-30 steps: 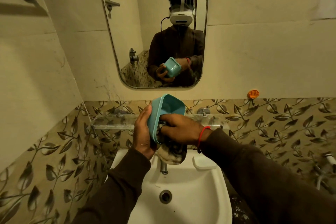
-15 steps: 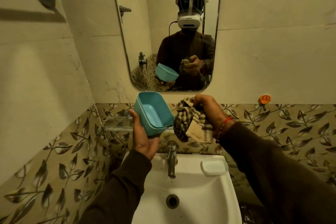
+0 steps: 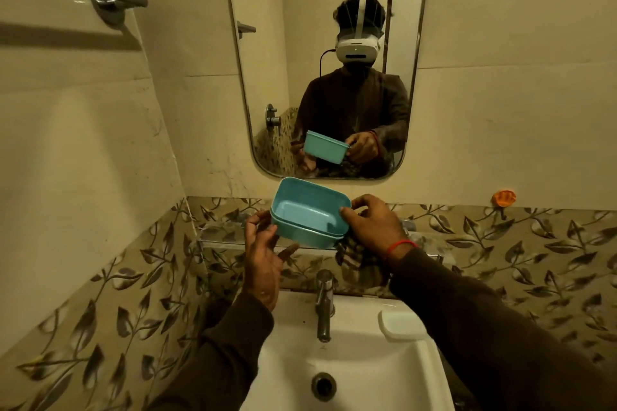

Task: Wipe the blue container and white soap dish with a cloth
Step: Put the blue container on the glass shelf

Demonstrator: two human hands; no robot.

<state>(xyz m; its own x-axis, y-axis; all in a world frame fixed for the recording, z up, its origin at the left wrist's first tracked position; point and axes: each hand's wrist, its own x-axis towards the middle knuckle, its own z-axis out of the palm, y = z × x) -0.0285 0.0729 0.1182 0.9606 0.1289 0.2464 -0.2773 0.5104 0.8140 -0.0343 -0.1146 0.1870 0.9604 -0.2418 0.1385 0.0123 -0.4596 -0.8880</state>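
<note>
At frame centre the blue container [image 3: 310, 215] is pinched at its right rim by the right hand [image 3: 370, 227], which also bunches the checked cloth [image 3: 359, 264]. The left hand [image 3: 263, 250] lies open beneath, likely mid-handover. The white soap dish [image 3: 402, 325] waits lower right on the sink [image 3: 350, 374].

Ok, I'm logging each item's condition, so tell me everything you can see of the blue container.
The blue container is a rectangular tub with rounded corners, apparently matte plastic, with a stepped band below its rim. It is empty, lidless and tilted so its opening faces the camera. It is held above the glass shelf, between the left hand at its left edge and the right hand, which also holds the checked cloth.
</note>
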